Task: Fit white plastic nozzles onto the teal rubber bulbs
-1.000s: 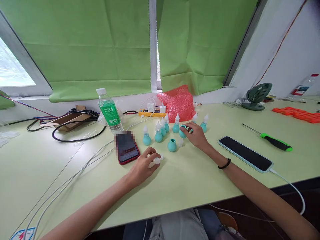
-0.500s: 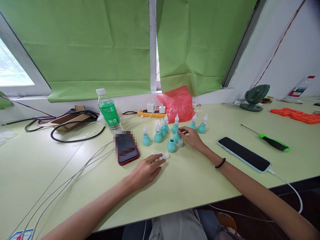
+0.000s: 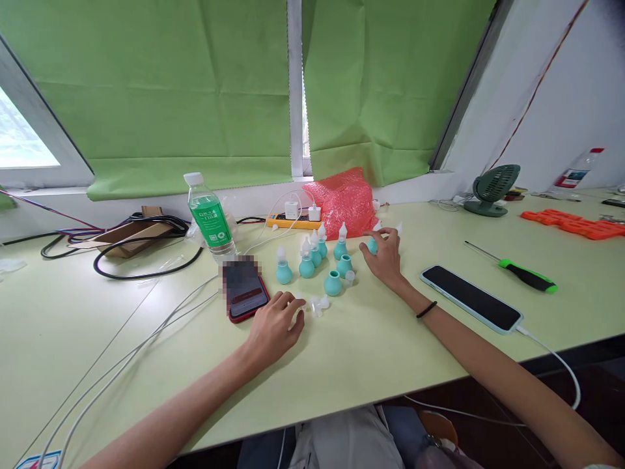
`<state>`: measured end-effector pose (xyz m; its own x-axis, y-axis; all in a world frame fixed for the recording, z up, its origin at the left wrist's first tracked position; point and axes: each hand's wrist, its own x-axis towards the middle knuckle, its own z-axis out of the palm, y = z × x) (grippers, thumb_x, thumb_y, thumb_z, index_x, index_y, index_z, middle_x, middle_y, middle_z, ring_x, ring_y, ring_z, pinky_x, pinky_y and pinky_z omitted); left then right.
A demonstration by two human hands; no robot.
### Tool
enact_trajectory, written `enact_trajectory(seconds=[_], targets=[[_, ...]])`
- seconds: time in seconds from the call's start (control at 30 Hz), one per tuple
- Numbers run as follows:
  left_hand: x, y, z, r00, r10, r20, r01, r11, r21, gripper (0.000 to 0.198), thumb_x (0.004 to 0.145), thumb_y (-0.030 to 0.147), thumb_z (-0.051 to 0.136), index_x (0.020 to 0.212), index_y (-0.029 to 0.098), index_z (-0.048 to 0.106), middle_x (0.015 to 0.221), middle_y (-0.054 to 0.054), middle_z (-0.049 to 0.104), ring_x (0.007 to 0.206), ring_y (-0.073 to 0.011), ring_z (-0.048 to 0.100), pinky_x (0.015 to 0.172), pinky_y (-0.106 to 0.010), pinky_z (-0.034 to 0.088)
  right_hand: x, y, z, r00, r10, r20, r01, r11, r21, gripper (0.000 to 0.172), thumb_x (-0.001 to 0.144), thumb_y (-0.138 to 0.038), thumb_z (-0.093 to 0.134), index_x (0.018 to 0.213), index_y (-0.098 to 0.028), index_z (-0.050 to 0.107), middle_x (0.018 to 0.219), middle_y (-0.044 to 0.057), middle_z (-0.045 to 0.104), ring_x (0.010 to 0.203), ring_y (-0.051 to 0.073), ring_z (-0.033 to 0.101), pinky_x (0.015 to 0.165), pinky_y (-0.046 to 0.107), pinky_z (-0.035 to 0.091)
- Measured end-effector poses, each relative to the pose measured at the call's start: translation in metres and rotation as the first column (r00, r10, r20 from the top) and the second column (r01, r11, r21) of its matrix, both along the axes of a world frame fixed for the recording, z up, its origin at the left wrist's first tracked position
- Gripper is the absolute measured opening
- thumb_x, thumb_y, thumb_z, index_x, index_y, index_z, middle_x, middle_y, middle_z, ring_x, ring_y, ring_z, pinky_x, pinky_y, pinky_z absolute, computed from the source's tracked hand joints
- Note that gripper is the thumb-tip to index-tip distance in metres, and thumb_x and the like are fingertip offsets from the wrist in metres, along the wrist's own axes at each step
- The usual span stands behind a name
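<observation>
- Counting five teal tipped bulbs (image 3: 306,267) standing upright between twelve and two o'clock from the left hand (image 3: 274,322), each showing a white nozzle
- Noting a sixth tipped bulb (image 3: 372,246) at ten o'clock from the middle of the right hand (image 3: 383,257), partly covered by fingers
- Spotting one more nozzle tip (image 3: 400,229) at one o'clock from the same hand, not seeing what is beneath
- Finding two open bulbs (image 3: 333,284) standing at two o'clock from the left hand, bare at the neck
- Locating a clear cup (image 3: 350,277) just beside these, at three o'clock from the nearer one
- Seeing loose pieces (image 3: 317,307), clear and white, lying at seven o'clock from that bulb
- Judging fitting as well past half, leaving two necks bare
- Recording left hand as half-curled, thumb parted from forefinger, gripping nothing visible
- Recording right hand as arched and spread, not telling whether touching the sixth bulb
</observation>
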<state>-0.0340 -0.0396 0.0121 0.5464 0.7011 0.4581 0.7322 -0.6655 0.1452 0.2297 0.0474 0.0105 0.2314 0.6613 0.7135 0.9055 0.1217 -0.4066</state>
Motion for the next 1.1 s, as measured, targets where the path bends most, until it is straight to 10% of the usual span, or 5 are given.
enact_trajectory(seconds=[0.43,0.6,0.77,0.93,1.1], targets=[[0.001,-0.001,-0.001,0.986,-0.158,-0.044,0.152,0.981,-0.123,0.026,0.075,0.016,0.039,0.097,0.017,0.054,0.095,-0.008,0.056,0.083,-0.0173,0.055,0.069,-0.027,0.046,0.016,0.022,-0.023,0.999,-0.039,0.018,0.043,0.949,-0.313,0.06,0.067,-0.041,0.049,0.121,-0.02,0.036,0.115,0.013,0.029,0.104,0.035,0.027,0.079,0.044,0.031],[0.001,-0.001,0.0,0.992,-0.119,0.043,0.123,0.987,-0.103,0.024,0.077,0.019,0.039,0.095,0.018,0.055,0.099,-0.007,0.057,0.089,-0.0183,0.054,0.073,-0.028,0.045,0.011,0.014,-0.011,0.998,-0.043,-0.035,0.045,0.997,0.06,0.049,0.069,-0.035,0.048,0.113,-0.016,0.041,0.103,0.011,0.033,0.1,0.028,0.031,0.084,0.044,0.028],[0.0,-0.004,0.007,0.977,-0.027,0.21,0.054,0.991,-0.124,0.02,0.079,0.027,0.039,0.087,0.017,0.055,0.083,-0.005,0.058,0.079,-0.0171,0.052,0.068,-0.028,0.042,-0.012,-0.021,0.017,0.961,0.271,-0.059,-0.202,0.831,0.518,0.029,0.07,-0.027,0.049,0.097,-0.018,0.042,0.094,0.007,0.038,0.093,0.022,0.04,0.08,0.039,0.035],[-0.005,-0.003,0.011,0.886,0.003,0.463,0.166,0.931,-0.324,0.029,0.082,0.036,0.034,0.082,0.015,0.054,0.065,-0.001,0.054,0.059,-0.0115,0.047,0.054,-0.022,0.035,-0.05,-0.068,0.02,0.65,0.672,0.355,-0.753,0.631,0.186,0.017,0.067,-0.016,0.046,0.083,-0.021,0.048,0.09,0.006,0.047,0.074,0.015,0.049,0.06,0.026,0.04],[-0.004,-0.002,0.011,0.823,-0.014,0.569,0.373,0.768,-0.521,0.041,0.081,0.044,0.032,0.056,0.014,0.046,0.045,0.003,0.043,0.044,-0.0071,0.035,0.046,-0.021,0.028,-0.076,-0.093,0.005,0.315,0.806,0.501,-0.865,0.461,-0.198,0.024,0.062,-0.014,0.044,0.083,-0.022,0.052,0.095,0.006,0.049,0.064,0.011,0.048,0.053,0.022,0.036]])
